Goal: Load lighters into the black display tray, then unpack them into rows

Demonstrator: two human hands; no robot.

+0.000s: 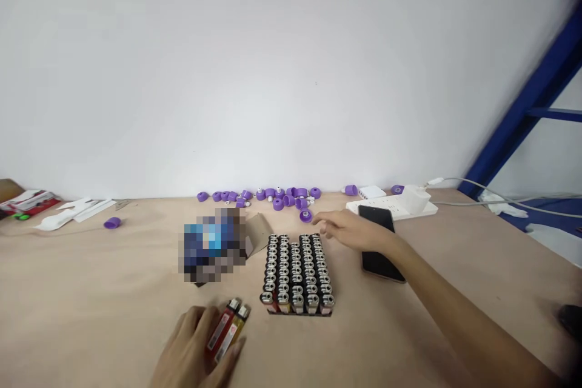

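My left hand is at the front of the table, its thumb and fingers closed around a red lighter and a yellow lighter lying side by side. To the right of it, a tray of lighters stands with several upright rows, their metal tops facing up. The middle row is shorter at its far end than its neighbours. My right hand hovers by the tray's far right corner, fingers loosely apart, with nothing visible in them. Just past the fingertips lies a purple cap.
Several purple caps lie along the wall. A blurred box with a cardboard flap is left of the tray. Under my right forearm is a black phone, with a white power strip behind it. White scraps lie far left.
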